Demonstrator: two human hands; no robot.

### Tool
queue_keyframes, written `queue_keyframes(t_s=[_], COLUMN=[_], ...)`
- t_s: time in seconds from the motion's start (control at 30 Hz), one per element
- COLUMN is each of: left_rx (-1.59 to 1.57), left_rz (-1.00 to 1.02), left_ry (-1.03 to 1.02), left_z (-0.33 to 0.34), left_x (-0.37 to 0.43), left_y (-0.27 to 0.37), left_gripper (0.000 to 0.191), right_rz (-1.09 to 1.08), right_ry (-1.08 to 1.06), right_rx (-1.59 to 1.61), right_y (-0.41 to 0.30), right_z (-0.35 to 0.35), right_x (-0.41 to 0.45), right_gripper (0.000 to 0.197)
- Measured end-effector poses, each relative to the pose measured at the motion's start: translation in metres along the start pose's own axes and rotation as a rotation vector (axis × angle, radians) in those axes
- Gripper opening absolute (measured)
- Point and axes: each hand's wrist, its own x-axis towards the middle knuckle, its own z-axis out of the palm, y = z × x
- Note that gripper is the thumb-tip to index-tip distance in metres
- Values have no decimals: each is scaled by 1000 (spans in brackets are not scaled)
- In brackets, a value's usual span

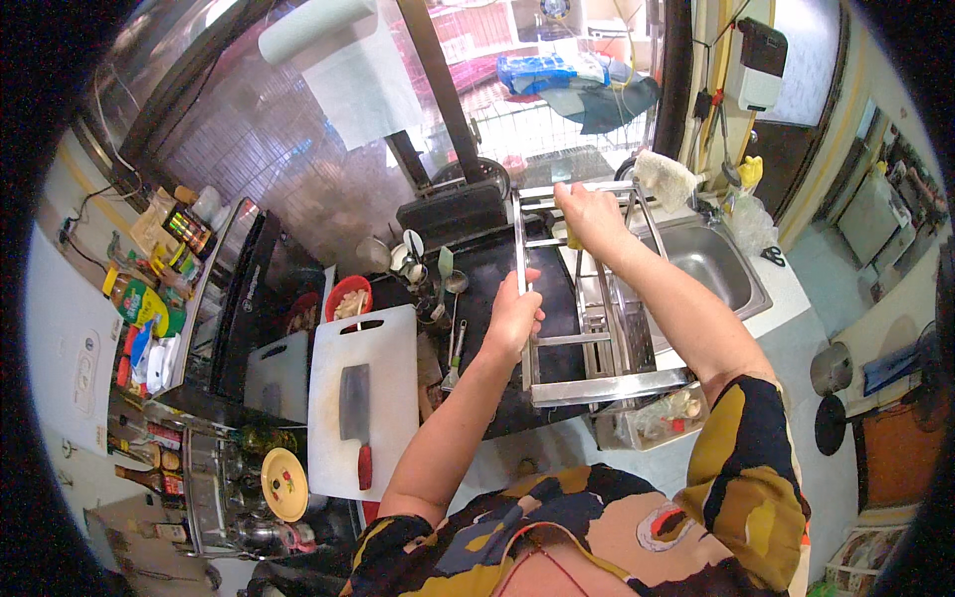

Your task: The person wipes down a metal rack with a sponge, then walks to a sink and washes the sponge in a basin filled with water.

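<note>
A stainless steel rack frame (578, 391) stands tilted before me, over the black stove top and the sink's left edge. My left hand (515, 317) grips its left side bar, thumb pointing forward. At the far end, my right hand (593, 220) closes over the top rail. A small yellow piece (574, 239), perhaps a sponge, shows under the right palm; most of it is hidden. Inside and below the frame are more metal bars and a perforated metal part (638, 336), partly covered by my right forearm.
A cleaver (356, 407) lies on a white cutting board (399, 366) at left, beside a red bowl (359, 285). Ladles and a spatula (445, 263) stand behind. The steel sink (697, 257) is at right, with black scissors (773, 257) near it. A bin (649, 429) holds scraps.
</note>
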Motion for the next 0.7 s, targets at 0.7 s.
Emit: queue_keyframes(t_s=[0.7], left_rx=[-19], left_rz=[-25], left_ry=[-79], left_z=[-3], left_x=[4], left_y=[-3], left_gripper=[37], right_rz=[249], right_ry=[-197], right_rx=[278], right_y=[-22], right_z=[38], right_x=[-5], right_gripper=[20])
